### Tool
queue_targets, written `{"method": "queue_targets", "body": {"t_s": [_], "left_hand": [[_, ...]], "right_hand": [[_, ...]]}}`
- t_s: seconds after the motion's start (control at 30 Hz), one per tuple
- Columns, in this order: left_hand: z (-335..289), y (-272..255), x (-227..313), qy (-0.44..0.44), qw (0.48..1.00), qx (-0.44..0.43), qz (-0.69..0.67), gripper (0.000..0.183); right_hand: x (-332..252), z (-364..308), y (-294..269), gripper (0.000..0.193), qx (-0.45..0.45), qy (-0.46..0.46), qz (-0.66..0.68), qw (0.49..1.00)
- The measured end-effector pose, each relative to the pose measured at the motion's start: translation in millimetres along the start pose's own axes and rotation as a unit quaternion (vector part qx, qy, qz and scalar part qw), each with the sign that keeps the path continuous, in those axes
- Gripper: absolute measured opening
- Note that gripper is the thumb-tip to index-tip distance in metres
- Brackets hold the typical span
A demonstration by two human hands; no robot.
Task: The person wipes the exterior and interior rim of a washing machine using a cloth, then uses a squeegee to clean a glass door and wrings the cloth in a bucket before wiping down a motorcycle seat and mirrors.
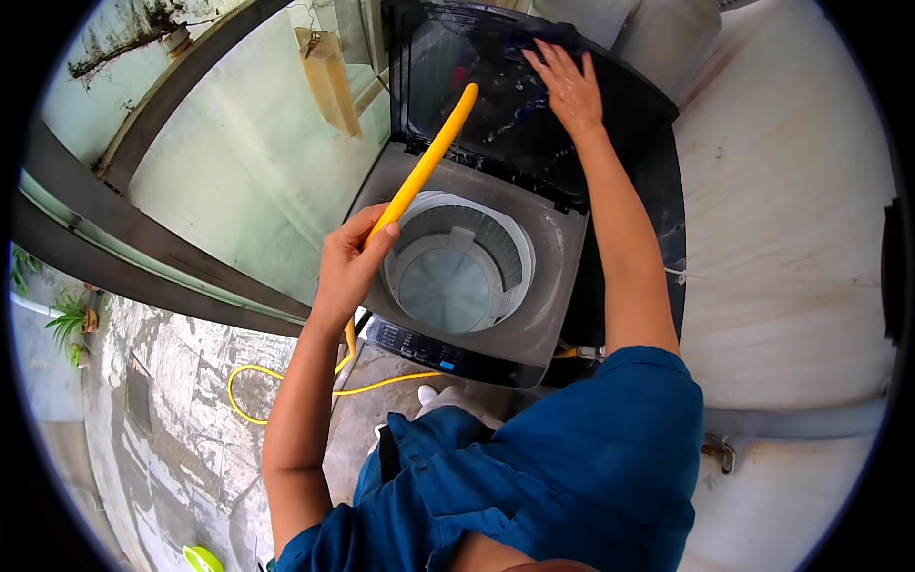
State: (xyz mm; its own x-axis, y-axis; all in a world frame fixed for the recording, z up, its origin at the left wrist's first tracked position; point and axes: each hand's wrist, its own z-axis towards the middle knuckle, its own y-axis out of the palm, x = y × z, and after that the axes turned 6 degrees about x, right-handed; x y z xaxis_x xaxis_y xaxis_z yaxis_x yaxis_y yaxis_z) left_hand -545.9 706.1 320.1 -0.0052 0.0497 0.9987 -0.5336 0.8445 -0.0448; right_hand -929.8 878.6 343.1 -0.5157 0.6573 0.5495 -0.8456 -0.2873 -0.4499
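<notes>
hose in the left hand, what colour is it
Yellow hose, clearest in the head view.

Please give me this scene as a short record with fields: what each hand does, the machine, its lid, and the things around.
Left hand: grips a yellow hose, aimed at the raised lid
Right hand: pressed flat on the lid, on a dark blue cloth
Machine: top-loading washing machine, grey top, drum showing
Lid: open, dark, wet with water drops
Ground: hose loops on stained concrete floor
Surroundings: pale wall at right
</notes>
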Motion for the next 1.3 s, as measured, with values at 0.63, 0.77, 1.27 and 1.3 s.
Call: {"method": "queue_targets", "body": {"t_s": [0.63,0.77,1.27,1.3], "left_hand": [[7.2,14.5,19.7,0.034,0.999,-0.016,0.001,0.025],[3.7,12.1,21.0,0.034,0.999,-0.002,-0.015,0.026],[20.2,3.0,41.1,0.056,0.998,0.023,-0.021,0.031],[26.0,3.6,47.4,0.067,0.997,0.015,-0.03,0.031]], "right_hand": [[2.6,22.9,-12.6,0.066,-0.007,-0.013,0.039,0.999],[-32.1,74.5,-5.6,0.071,0.002,-0.097,0.006,0.995],[63.2,-11.8,-30.9,0.059,0.071,0.059,0.009,0.996],[73.2,-24.5,-32.2,0.058,0.071,0.07,-0.005,0.995]]}}
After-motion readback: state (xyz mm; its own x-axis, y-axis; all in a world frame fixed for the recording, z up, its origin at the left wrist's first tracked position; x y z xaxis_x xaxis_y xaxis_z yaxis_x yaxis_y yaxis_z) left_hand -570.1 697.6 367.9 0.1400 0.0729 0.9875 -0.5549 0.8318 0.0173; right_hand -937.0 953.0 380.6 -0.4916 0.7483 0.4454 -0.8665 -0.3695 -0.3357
